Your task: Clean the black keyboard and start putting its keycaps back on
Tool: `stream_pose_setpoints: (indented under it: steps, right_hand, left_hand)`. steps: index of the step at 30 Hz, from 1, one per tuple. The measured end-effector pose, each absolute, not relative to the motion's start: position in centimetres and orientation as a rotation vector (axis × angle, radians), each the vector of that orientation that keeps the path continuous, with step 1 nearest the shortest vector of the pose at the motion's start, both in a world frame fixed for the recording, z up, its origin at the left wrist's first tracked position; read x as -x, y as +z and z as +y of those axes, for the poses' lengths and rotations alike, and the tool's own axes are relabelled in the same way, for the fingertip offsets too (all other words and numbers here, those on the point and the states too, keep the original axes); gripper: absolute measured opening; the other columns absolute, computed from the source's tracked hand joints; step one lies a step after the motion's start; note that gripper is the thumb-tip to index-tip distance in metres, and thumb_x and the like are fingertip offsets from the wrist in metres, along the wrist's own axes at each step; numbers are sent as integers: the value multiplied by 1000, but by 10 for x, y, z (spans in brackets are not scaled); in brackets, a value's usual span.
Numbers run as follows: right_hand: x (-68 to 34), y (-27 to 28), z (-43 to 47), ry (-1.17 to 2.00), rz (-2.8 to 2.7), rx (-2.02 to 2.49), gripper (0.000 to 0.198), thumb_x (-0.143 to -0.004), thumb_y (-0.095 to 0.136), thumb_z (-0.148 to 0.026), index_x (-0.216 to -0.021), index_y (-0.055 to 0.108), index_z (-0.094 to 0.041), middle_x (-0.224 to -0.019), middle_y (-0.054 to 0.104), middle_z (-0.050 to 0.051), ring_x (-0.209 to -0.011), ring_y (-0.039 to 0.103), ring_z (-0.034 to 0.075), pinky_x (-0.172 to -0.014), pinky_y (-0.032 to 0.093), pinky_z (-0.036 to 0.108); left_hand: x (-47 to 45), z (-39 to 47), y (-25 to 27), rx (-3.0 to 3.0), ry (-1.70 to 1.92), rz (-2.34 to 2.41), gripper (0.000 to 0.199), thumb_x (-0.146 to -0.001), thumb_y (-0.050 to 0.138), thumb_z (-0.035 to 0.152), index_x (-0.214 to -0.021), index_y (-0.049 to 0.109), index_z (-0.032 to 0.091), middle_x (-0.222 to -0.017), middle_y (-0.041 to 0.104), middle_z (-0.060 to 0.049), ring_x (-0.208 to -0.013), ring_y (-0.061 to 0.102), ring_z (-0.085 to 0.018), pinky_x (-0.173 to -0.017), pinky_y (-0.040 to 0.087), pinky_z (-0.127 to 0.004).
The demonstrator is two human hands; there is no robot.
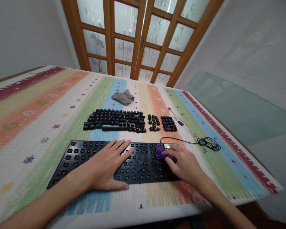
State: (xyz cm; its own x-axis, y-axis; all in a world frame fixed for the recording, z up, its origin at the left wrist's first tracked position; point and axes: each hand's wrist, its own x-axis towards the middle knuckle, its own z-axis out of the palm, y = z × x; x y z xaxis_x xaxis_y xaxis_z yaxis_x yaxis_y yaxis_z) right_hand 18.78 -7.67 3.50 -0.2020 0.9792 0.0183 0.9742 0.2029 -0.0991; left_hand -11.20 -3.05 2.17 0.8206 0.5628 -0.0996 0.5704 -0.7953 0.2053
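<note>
Keyboard base (146, 165): partly beneath left hand (107, 165)
Purple cloth (159, 153): partly under right hand (184, 161)
Keycaps (109, 118): lettering too small from here

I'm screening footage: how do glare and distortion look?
Head view: streaky glare on the glass panes; a pale reflection on the keyboard base by the left hand; wooden door frames splay outward toward the top; keycaps too small to read.

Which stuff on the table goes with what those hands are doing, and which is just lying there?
In the job:
keyboard, under the left hand
purple cloth, in the right hand
black keys, probably from the keyboard

Just lying about, it seems:
grey cloth
thin stick
small dark thing
</note>
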Motion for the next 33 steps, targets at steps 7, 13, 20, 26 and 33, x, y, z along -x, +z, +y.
stream_pose_setpoints:
  steps: [7, 13, 20, 26, 33]
  right_hand:
    - [-193, 35, -79, 78, -2385, 1944, 32, -86, 52, -21, -102, 79, -27, -90, 70, 6, -81, 67, 24, -71, 50, 35]
    - [-209, 40, -81, 105, -2312, 1823, 33, -87, 47, -21, -93, 79, -22, -87, 71, 6, -80, 68, 22, -76, 50, 35]
    - [-210, 59, -83, 34, -2180, 1648, 27, -87, 47, -20, -94, 73, -18, -89, 72, 6, -80, 67, 20, -75, 50, 32]
    - [-181, 54, -84, 292, -2320, 1428, 29, -87, 46, -15, -103, 71, -17, -91, 67, 7, -82, 63, 19, -73, 49, 31]
    - [-167, 35, -84, 465, -2489, 1492, 28, -87, 48, -12, -101, 71, -17, -89, 62, 5, -80, 59, 18, -73, 46, 31]
  left_hand:
    - [111, -30, 23, -2767, -77, 882, 103, -75, 62, 73, -154, 32, 15, -162, 18, -22, -148, 23, -42, -118, 21, -58]
    - [109, -30, 24, -2762, -75, 884, 103, -74, 63, 73, -154, 33, 15, -162, 18, -22, -148, 23, -42, -118, 21, -58]
    - [112, -29, 20, -2757, -37, 876, 102, -74, 63, 72, -153, 33, 16, -162, 19, -22, -147, 25, -43, -118, 22, -59]
    - [113, -29, 16, -2766, -30, 879, 102, -74, 63, 73, -154, 31, 18, -163, 17, -20, -148, 22, -42, -118, 21, -59]
    - [112, -30, 18, -2768, -16, 882, 102, -74, 63, 72, -154, 33, 16, -162, 19, -21, -147, 24, -42, -118, 22, -59]
